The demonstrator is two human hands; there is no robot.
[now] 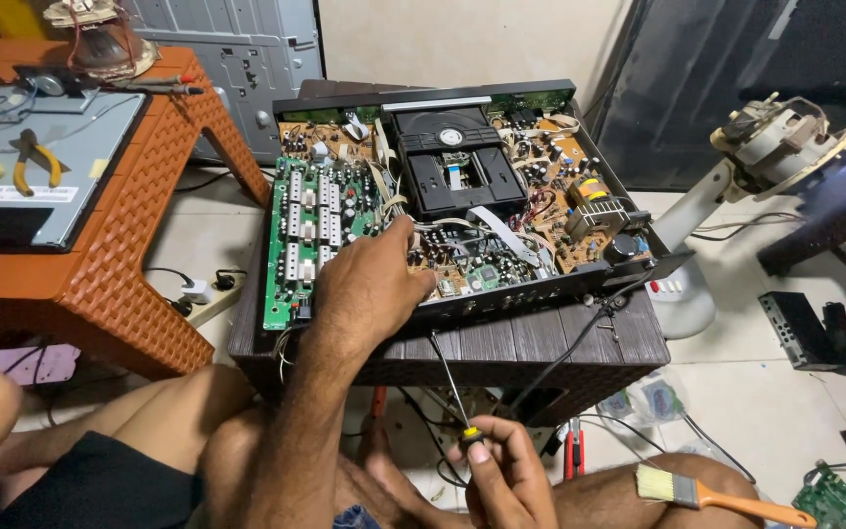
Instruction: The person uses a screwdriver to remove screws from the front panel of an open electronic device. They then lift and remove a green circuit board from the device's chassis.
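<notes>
Two hands work: the left hand rests spread on the opened player near the counter edge; the right hand grip pinches a screwdriver.

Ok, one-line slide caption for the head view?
Left hand rests on opened disc player's circuit boards; right hand holds a screwdriver.

One opened disc player sits on one dark counter. There are two hands, one screwdriver, one paintbrush, one pair of pliers and one orange stool.
</notes>
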